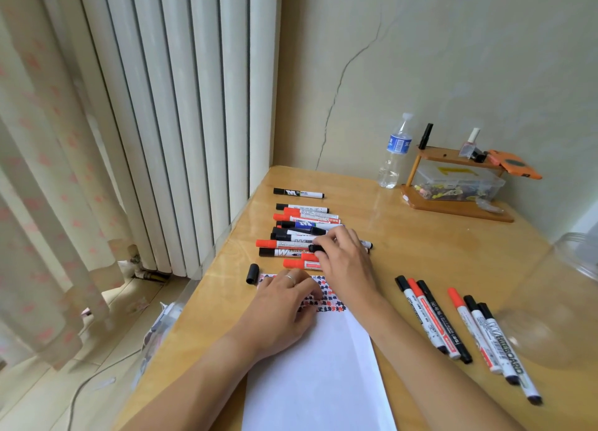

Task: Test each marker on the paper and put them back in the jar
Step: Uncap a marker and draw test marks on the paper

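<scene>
1. Head view first, and the right hand (pixel 343 256) was over the pile of markers (pixel 301 233) at the far left of the tabletop (pixel 420 256), fingers curled round a black-tipped marker (pixel 315 248) lying among them. It looked like the pick of the next one to test.

2. Left hand (pixel 284 301) lay on the top of the paper (pixel 317 375), fingers loosely bent and pressing the sheet down, gripping nothing. Rows of red and black test marks (pixel 330 296) showed just beyond its fingertips.

3. A loose black cap (pixel 252 273) stood just off the paper's top left corner, apart from any pen.

4. Doing this step well, by my reading: lift the gripped marker straight up out of the pile so the neighbours don't roll, and keep the left hand pinning the sheet.

5. Six more markers (pixel 466 330) lay in two groups of three to the right of the paper, well apart from the pile.

6. The jar (pixel 576 269) was the clear glass shape at the right edge, partly cut off by the frame; I could not tell whether anything was in it.

7. Edges and room: the pile sat near the tabletop's left edge, with a drop to the floor by the radiator (pixel 181 107), so a nudged pen could roll off. Bare wood lay between paper and the right-hand markers, and that seemed the cleanest lane toward the jar. A water bottle (pixel 396 152) and a wooden rack (pixel 453 184) stood at the back, clear of the work.
</scene>
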### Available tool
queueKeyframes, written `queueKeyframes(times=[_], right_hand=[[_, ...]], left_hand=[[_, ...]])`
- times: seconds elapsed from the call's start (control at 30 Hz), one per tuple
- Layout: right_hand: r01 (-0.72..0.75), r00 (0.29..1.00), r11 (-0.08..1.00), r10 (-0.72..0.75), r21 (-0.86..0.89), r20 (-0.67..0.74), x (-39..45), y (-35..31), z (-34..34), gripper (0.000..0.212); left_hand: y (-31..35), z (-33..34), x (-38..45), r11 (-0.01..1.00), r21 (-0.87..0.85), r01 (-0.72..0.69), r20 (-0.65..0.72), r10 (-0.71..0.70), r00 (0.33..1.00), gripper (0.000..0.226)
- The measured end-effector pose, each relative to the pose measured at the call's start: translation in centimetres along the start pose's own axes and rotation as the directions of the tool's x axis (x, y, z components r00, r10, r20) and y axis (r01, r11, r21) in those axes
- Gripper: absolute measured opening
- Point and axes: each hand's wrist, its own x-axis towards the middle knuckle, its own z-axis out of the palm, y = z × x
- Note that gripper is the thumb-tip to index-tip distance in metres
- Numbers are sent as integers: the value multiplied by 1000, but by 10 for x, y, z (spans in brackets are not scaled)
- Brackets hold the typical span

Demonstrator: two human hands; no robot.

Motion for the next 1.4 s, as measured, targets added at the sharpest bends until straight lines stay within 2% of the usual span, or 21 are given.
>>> queueKeyframes(times=[0.23, 0.43, 0.53, 0.63, 0.73, 0.93, 1.1, 1.27, 1.4], right_hand=[[152, 988, 979, -153, -138, 8, -7, 6, -9, 25], [217, 972, 970, -225, -107, -66, -24, -8, -39, 22], [154, 987, 982, -158, -109, -31, -40, -22, -51, 14], [41, 999, 994, -39, -103, 25, -63, -30, -52, 18], [50, 997, 998, -47, -44, 55, -78, -30, -50, 26], [118, 992, 992, -120, 50, 26, -78, -23, -51, 25], [112, 993, 993, -110, -40, 41, -79, -22, -60, 26], [-7, 989, 981, -22, 195, 145, -76, -24, -64, 31], [61, 990, 994, -72, 96, 125, -76, -22, -64, 28]], left_hand=[[2, 2, 0, 1000, 15, 12, 25, -12, 1000, 24], [0, 5, 1, 999, 46, 6, 39, -8, 999, 36], [-2, 5, 3, 999, -14, 33, 38, -33, 999, 39], [-5, 2, 5, 984, -162, 73, -16, -76, 997, 43], [-4, -3, 2, 975, -217, 55, -62, -70, 996, 44], [3, -12, -3, 954, -297, -29, -73, 8, 997, 22], [5, -13, -2, 954, -277, -114, -74, 98, 993, 14], [2, -10, -1, 960, -245, -132, -152, 97, 984, 7], [5, -11, -3, 961, -244, -131, -147, 96, 984, 9]])
